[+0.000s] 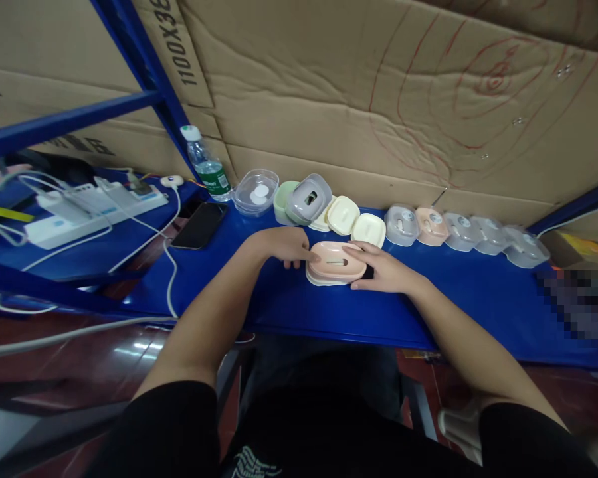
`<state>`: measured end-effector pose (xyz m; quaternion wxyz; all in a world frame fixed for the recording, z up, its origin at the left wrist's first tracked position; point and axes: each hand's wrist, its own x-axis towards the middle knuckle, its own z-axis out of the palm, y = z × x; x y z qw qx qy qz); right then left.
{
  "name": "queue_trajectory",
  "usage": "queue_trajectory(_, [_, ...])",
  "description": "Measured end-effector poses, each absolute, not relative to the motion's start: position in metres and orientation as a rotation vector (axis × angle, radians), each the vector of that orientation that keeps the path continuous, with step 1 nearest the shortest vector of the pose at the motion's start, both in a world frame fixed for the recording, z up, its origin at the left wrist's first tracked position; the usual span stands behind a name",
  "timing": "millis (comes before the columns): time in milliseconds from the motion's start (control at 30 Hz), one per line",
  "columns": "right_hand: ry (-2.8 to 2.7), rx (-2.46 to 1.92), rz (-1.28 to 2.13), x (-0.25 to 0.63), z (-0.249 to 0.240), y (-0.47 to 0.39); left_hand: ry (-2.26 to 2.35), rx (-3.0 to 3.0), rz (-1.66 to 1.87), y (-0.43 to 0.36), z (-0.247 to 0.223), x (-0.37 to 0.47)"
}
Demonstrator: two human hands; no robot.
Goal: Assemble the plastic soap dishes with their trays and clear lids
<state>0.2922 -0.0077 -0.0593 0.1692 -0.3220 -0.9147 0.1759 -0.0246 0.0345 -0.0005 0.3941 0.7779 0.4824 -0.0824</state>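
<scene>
A small pink oval plastic box (329, 269) with a slot in its top sits on the blue table in front of me, a pale cream rim showing under it. My left hand (292, 247) closes on its left end, the thumb and index finger at the rim and the other fingers curled. On the opposite end, my right hand (381, 269) grips the box between thumb and fingers. Just behind it lie cream lids (369, 230), a grey slotted cover (309, 199) leaning on a green box (282, 204), and a clear container (256, 192) with a white disc inside.
Several lidded grey boxes (462, 231) and a peach one (431, 226) line the back right. To the left are a water bottle (210, 174), a black phone (199, 226), a white power strip (94, 216) and loose cables. Cardboard (329, 99) walls the back; blue posts (152, 86) frame it.
</scene>
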Motion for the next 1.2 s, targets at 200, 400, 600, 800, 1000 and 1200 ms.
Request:
queue_trajectory(200, [-2.574, -1.029, 0.545, 0.287, -0.061, -0.007, 1.202, 1.917, -0.242, 0.04, -0.005, -0.027])
queue_trajectory(400, [-2.583, -1.085, 0.536, 0.286, -0.064, -0.009, 1.132, 1.882, -0.239, 0.044, -0.013, -0.029])
queue_trajectory(600, [-2.625, -1.083, 0.492, 0.285, -0.063, -0.011, 1.123, 1.913, -0.149, 0.042, -0.009, -0.031])
queue_trajectory(800, [-2.621, -1.076, 0.471, 0.288, -0.068, -0.009, 1.478, 1.9, 1.292, 0.049, 0.017, -0.064])
queue_trajectory(1000, [-2.623, -1.092, 0.501, 0.289, -0.069, -0.009, 2.155, 2.136, 1.06, 0.071, -0.004, -0.101])
queue_trajectory(1200, [-2.612, -1.079, 0.514, 0.289, -0.069, -0.01, 2.27, 2.184, 0.636, 0.082, -0.027, -0.097])
